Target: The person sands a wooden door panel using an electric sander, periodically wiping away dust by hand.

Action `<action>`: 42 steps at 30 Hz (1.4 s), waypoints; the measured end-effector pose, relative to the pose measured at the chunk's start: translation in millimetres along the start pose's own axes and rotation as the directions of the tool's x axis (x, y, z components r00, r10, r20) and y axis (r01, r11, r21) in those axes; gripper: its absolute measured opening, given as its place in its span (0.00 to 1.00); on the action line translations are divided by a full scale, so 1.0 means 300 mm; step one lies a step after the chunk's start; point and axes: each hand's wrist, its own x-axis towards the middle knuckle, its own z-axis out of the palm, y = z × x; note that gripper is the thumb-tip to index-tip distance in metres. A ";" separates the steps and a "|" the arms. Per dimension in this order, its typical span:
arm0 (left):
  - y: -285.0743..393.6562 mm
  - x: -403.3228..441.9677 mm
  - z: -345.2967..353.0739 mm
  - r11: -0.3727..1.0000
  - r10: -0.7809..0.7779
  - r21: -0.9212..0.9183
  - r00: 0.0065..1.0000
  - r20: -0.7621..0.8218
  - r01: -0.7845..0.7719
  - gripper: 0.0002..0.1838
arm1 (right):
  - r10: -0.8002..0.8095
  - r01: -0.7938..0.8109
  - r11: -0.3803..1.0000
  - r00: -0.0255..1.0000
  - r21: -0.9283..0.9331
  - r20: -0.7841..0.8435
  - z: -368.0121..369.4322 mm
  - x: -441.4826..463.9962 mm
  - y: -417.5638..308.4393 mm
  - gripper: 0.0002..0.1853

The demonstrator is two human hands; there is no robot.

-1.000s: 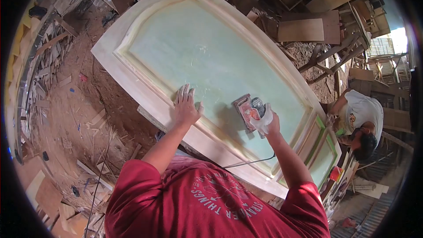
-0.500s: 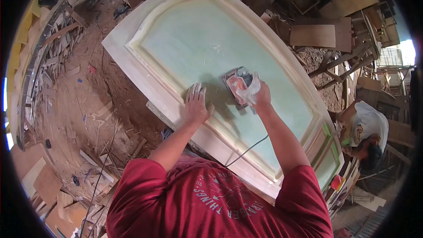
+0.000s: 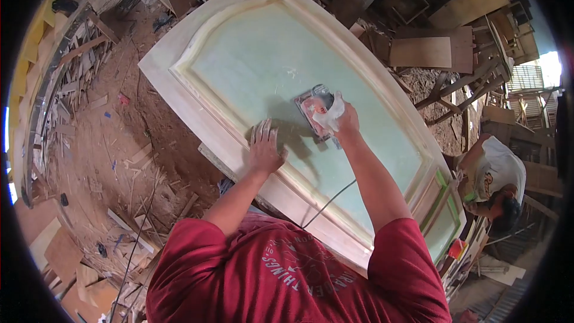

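A large wooden door panel with a pale green centre and a raised moulding lies tilted across the view. My right hand, whitened with dust, is wrapped round a red and dark power sander, which rests on the green surface. A thin dark cord runs from below that wrist toward my shirt. My left hand lies with dusty fingers spread on the near moulding and the edge of the green area, left of the sander, holding nothing.
A co-worker in a light shirt bends over the panel's green-edged right end. Wood scraps litter the dirt floor at left. Boards and timber frames stand beyond the panel. A red and yellow object sits near its right corner.
The sander and my right hand have moved left and up over the green surface, closer to my left hand. My left hand stays at the moulding. The view has shifted slightly.
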 end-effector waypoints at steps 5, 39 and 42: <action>0.010 0.003 -0.004 1.000 -0.002 0.011 1.000 -0.002 0.002 0.39 | -0.093 0.095 0.995 0.985 0.008 -0.142 0.071 -0.136 0.229 0.34; 0.012 -0.011 0.012 0.999 -0.031 -0.027 0.997 -0.071 0.029 0.52 | -0.156 0.160 0.987 0.979 0.024 -0.133 0.071 -0.230 0.082 0.32; 0.008 -0.013 0.011 0.999 -0.042 -0.024 0.998 -0.051 0.040 0.51 | -0.128 0.134 0.990 0.984 0.041 -0.122 0.072 -0.152 0.002 0.31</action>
